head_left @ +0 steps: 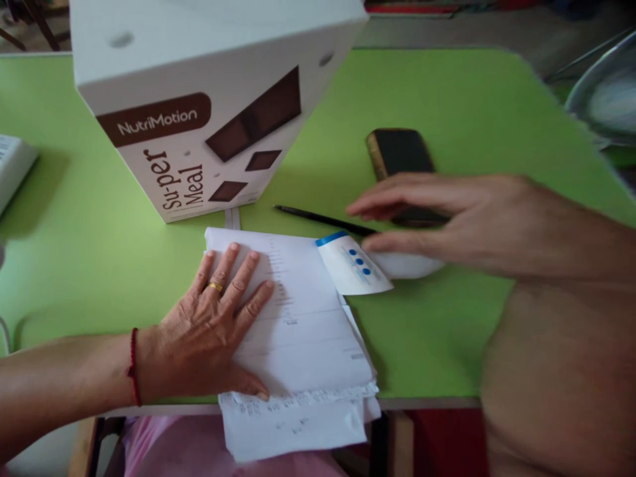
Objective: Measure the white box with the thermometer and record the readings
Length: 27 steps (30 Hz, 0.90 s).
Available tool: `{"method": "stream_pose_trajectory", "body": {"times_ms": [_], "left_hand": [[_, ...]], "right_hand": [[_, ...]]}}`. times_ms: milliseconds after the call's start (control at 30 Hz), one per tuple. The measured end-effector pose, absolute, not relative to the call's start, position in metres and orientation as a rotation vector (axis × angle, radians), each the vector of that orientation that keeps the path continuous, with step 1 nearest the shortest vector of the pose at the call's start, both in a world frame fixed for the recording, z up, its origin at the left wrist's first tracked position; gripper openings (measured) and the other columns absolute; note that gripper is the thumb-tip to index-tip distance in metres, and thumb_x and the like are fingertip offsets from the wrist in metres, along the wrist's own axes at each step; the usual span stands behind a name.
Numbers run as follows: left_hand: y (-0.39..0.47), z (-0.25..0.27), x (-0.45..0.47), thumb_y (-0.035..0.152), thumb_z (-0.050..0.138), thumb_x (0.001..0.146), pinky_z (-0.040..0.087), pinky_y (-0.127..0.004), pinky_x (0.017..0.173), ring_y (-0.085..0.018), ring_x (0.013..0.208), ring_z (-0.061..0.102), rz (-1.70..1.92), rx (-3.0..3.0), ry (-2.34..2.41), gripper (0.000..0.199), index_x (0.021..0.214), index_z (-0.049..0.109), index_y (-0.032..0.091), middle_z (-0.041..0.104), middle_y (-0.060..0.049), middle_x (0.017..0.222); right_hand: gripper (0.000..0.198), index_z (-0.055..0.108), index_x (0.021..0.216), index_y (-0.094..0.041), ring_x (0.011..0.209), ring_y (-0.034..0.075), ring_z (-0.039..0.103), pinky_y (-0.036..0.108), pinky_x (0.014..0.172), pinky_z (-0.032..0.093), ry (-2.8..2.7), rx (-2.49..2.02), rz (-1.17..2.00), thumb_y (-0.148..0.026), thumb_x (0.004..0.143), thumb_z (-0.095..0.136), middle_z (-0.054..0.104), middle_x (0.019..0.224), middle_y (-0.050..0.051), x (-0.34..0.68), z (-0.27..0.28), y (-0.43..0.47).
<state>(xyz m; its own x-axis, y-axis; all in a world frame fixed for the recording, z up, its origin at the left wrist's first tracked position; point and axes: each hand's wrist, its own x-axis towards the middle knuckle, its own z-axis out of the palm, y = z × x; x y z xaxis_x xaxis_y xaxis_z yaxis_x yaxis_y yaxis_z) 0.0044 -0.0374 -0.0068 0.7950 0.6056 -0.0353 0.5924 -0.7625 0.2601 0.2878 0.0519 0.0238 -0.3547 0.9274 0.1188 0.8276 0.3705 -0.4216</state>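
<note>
My left hand (213, 324) lies flat with fingers spread on a stack of white papers (313, 344), which have printed and handwritten lines. The lower sheets hang over the table's near edge. My right hand (447, 218), slightly blurred, hovers with its fingers stretched out and the thumb apart from them. Under its thumb is a white tube-like item (355, 268) with a blue end and blue dots, partly overlapping the papers; whether the thumb touches it I cannot tell. A thin black pen (318, 217) lies just beyond. The dark phone (402, 154) is partly hidden behind my right hand.
A large white box (193, 152) marked NutriMotion stands upright behind the papers on the green table (472, 112). At the left edge sits a white object (12, 169), cut off by the frame. A round, pale item (609, 99) is beyond the table's right edge.
</note>
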Motion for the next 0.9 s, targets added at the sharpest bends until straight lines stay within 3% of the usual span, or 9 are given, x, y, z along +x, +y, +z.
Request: {"method": "stream_pose_trajectory", "body": {"times_ms": [67, 133, 233, 333, 433, 500, 633, 733, 900], "left_hand": [[-0.039, -0.006, 0.006, 0.083, 0.050, 0.063, 0.011, -0.067, 0.109, -0.048, 0.139, 0.002, 0.035, 2.725, 0.942, 0.114, 0.143, 0.029, 0.005, 0.016, -0.030, 0.151], [-0.040, -0.005, 0.007, 0.083, 0.050, 0.064, 0.011, -0.066, 0.109, -0.048, 0.139, 0.002, 0.008, 2.724, 0.954, 0.113, 0.143, 0.028, 0.005, 0.015, -0.030, 0.151], [-0.041, -0.005, 0.009, 0.083, 0.050, 0.064, 0.009, -0.065, 0.110, -0.047, 0.139, 0.002, -0.004, 2.727, 0.965, 0.113, 0.144, 0.029, 0.006, 0.012, -0.029, 0.152], [-0.042, -0.007, 0.009, 0.084, 0.049, 0.063, 0.007, -0.064, 0.111, -0.047, 0.139, 0.002, 0.005, 2.731, 0.975, 0.113, 0.144, 0.029, 0.006, 0.012, -0.029, 0.152], [-0.043, -0.008, 0.008, 0.084, 0.048, 0.064, 0.008, -0.064, 0.111, -0.046, 0.140, 0.001, 0.015, 2.729, 0.975, 0.113, 0.144, 0.028, 0.006, 0.012, -0.028, 0.152], [-0.042, -0.008, 0.008, 0.084, 0.049, 0.064, 0.009, -0.064, 0.111, -0.046, 0.140, 0.002, 0.010, 2.722, 0.971, 0.113, 0.144, 0.028, 0.007, 0.012, -0.028, 0.152], [-0.042, -0.007, 0.009, 0.082, 0.051, 0.064, 0.010, -0.065, 0.110, -0.047, 0.139, 0.003, 0.007, 2.714, 0.970, 0.112, 0.144, 0.029, 0.007, 0.012, -0.027, 0.152], [-0.042, -0.008, 0.010, 0.082, 0.053, 0.063, 0.010, -0.065, 0.110, -0.047, 0.139, 0.004, 0.009, 2.717, 0.980, 0.112, 0.144, 0.030, 0.007, 0.014, -0.028, 0.152], [-0.044, -0.010, 0.010, 0.083, 0.051, 0.063, 0.010, -0.064, 0.111, -0.046, 0.139, 0.004, 0.038, 2.726, 0.994, 0.112, 0.143, 0.031, 0.007, 0.014, -0.027, 0.152]], "right_hand": [[0.041, 0.072, 0.085, -0.020, 0.074, 0.016, 0.067, 0.032, 0.067, 0.055, -2.281, -1.529, 0.435, -0.058, 0.075, 0.061, 0.073, 0.088, 0.005, 0.281, 0.019, 0.064], [0.021, 0.072, 0.083, -0.018, 0.073, 0.018, 0.067, 0.033, 0.068, 0.055, -2.312, -1.555, 0.454, -0.036, 0.072, 0.070, 0.073, 0.085, 0.006, 0.275, 0.009, 0.075], [0.025, 0.070, 0.095, -0.018, 0.074, 0.020, 0.067, 0.035, 0.069, 0.055, -2.438, -1.567, 0.423, -0.020, 0.071, 0.067, 0.073, 0.086, 0.006, 0.267, -0.003, 0.082], [0.035, 0.063, 0.114, -0.019, 0.082, 0.020, 0.066, 0.038, 0.075, 0.054, -2.450, -1.418, 0.133, -0.020, 0.080, 0.055, 0.070, 0.094, 0.008, 0.262, 0.005, 0.072], [0.034, 0.061, 0.117, -0.020, 0.089, 0.018, 0.065, 0.039, 0.081, 0.051, -2.287, -1.278, -0.129, -0.025, 0.090, 0.042, 0.068, 0.094, 0.008, 0.261, 0.027, 0.050], [0.036, 0.060, 0.118, -0.027, 0.088, 0.016, 0.065, 0.038, 0.079, 0.050, -2.264, -1.292, -0.138, -0.025, 0.092, 0.035, 0.067, 0.093, 0.005, 0.265, 0.039, 0.036], [0.038, 0.056, 0.121, -0.036, 0.102, 0.018, 0.062, 0.036, 0.081, 0.051, -2.566, -1.168, -0.048, -0.023, 0.088, 0.043, 0.063, 0.115, 0.005, 0.295, 0.038, 0.021], [0.045, 0.052, 0.127, -0.025, 0.107, 0.024, 0.060, 0.039, 0.084, 0.053, -2.879, -1.133, 0.042, -0.034, 0.083, 0.051, 0.061, 0.120, 0.012, 0.322, 0.021, 0.020], [0.031, 0.064, 0.106, -0.017, 0.089, 0.023, 0.064, 0.034, 0.067, 0.055, -2.840, -1.251, -0.171, -0.033, 0.085, 0.048, 0.065, 0.101, 0.014, 0.326, 0.005, 0.021]]}}
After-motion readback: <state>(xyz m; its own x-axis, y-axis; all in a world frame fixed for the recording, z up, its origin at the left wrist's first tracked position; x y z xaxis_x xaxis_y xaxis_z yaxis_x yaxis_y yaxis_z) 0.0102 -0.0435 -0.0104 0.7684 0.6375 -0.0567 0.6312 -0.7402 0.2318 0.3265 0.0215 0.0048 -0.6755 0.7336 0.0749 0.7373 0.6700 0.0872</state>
